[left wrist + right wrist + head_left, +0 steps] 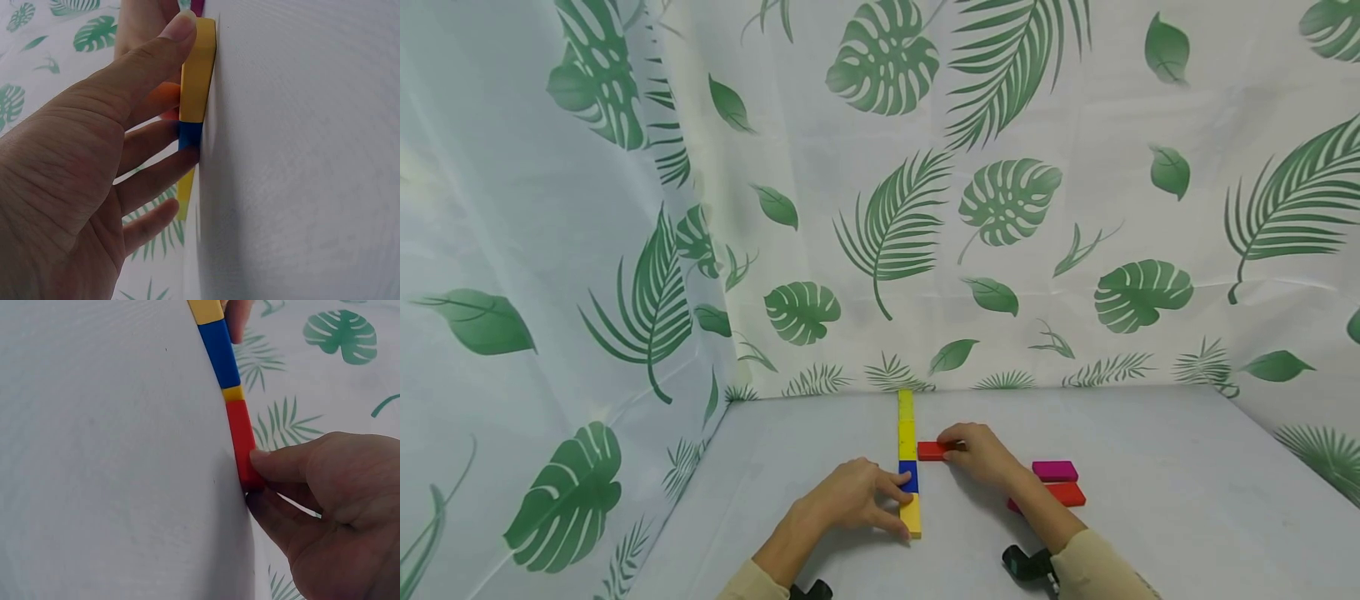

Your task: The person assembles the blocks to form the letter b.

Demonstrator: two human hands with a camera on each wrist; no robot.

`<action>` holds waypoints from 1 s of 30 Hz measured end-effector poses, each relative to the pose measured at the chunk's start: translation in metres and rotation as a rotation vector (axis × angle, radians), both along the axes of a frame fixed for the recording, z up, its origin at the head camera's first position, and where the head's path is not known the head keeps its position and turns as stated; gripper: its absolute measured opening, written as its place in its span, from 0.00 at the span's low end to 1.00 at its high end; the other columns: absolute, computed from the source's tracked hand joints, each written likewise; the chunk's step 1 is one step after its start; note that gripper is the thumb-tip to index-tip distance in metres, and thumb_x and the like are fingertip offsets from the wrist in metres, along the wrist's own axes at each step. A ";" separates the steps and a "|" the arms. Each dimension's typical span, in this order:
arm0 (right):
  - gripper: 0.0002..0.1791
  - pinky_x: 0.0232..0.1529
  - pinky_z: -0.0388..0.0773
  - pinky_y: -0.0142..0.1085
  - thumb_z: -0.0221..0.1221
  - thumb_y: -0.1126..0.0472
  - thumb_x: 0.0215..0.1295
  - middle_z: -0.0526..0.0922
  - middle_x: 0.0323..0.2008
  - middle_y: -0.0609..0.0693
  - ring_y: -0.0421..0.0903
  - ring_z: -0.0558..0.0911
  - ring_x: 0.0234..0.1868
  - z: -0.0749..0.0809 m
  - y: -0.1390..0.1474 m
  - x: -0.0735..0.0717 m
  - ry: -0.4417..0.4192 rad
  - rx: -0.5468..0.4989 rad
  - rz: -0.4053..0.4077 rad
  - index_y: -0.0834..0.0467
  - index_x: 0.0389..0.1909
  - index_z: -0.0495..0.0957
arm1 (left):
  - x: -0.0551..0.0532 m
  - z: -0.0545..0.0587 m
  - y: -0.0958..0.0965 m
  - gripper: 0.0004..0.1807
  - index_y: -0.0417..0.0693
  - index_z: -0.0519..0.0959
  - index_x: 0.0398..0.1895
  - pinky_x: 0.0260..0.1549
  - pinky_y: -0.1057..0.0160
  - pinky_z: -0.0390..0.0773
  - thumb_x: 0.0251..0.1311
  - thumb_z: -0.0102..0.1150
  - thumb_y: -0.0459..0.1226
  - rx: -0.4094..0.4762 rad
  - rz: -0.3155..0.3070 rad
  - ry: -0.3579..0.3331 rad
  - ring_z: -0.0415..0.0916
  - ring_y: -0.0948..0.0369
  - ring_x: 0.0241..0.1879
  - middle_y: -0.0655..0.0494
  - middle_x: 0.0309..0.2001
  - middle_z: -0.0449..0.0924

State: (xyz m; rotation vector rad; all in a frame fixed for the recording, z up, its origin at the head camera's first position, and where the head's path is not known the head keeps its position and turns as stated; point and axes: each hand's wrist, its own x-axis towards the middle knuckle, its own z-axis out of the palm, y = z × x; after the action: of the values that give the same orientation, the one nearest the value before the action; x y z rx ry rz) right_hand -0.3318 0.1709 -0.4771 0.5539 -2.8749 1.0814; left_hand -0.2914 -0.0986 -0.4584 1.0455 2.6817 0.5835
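A straight row of flat rectangular blocks runs away from me on the white table. From near to far come an orange-yellow block (911,518), a blue block (908,466), a yellow block (907,440) and another yellow block (906,405). My left hand (850,498) rests against the row's left side, fingertips on the blue block and thumb at the near end of the orange-yellow one. Between thumb and fingers, my right hand (982,454) pinches the right end of a red block (931,451). This block lies crosswise, its left end right beside the nearer yellow block.
Right of the right forearm lie a magenta block (1054,471) and a second red block (1067,494); another reddish piece (1012,505) shows partly behind that forearm. A leaf-printed white curtain (925,333) stands along the table's back and sides. Black wrist devices (1022,563) hang under the forearms.
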 end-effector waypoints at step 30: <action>0.15 0.62 0.81 0.53 0.67 0.68 0.66 0.88 0.50 0.50 0.50 0.83 0.53 0.001 -0.007 0.002 -0.022 -0.020 -0.032 0.57 0.53 0.87 | 0.000 0.001 0.000 0.31 0.71 0.86 0.57 0.64 0.58 0.76 0.48 0.73 0.66 0.001 -0.010 0.006 0.76 0.68 0.66 0.72 0.64 0.80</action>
State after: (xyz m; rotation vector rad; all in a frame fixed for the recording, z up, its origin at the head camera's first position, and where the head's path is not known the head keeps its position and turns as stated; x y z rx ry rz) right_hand -0.3293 0.1639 -0.4763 0.4967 -2.8776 1.1182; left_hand -0.2912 -0.0989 -0.4576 1.0618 2.6799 0.5805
